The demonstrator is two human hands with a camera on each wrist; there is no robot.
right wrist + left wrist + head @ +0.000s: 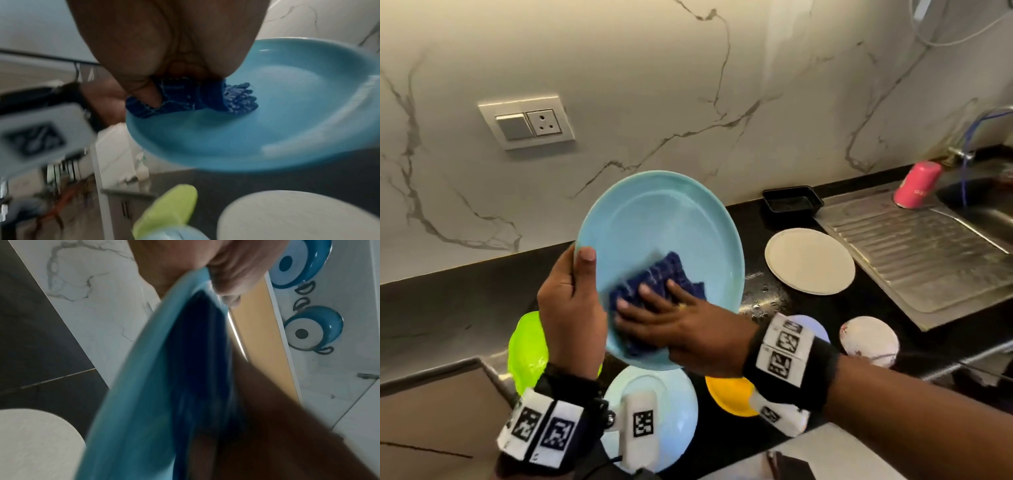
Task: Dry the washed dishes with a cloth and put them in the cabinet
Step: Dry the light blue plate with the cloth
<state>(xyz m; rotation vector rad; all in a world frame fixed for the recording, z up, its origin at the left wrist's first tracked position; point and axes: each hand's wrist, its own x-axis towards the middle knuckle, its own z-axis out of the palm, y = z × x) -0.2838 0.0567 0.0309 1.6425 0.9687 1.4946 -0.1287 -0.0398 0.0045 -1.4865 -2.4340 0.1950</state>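
Observation:
A light blue plate is held tilted above the black counter. My left hand grips its left rim, thumb on the face. My right hand presses a dark blue cloth against the lower part of the plate's face, fingers spread over it. The right wrist view shows the cloth bunched under my fingers on the plate. In the left wrist view the plate is seen edge-on with the cloth behind it.
On the counter lie a white plate, a second pale blue plate, a green dish, a yellow bowl, a white bowl and a black tray. A steel draining board with a pink cup is at right.

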